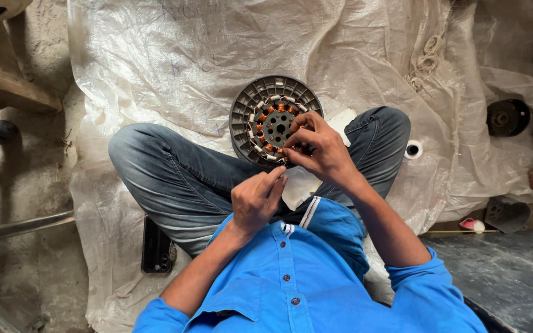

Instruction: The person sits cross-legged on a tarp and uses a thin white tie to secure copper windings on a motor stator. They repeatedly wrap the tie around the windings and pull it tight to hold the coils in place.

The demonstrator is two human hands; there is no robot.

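Beside the round grey finned motor stator with copper windings (271, 120), the right hand (319, 148) pinches its windings, the left hand (255, 198) pinches closed nearer the blue shirt (316, 277), a white tape roll (413, 149) right.

Single head cam, worn by the seated person, looks almost straight down at close range over the blue shirt (316, 277) and crossed legs onto the white plastic sheet (174, 55) spread on the floor; no second view.
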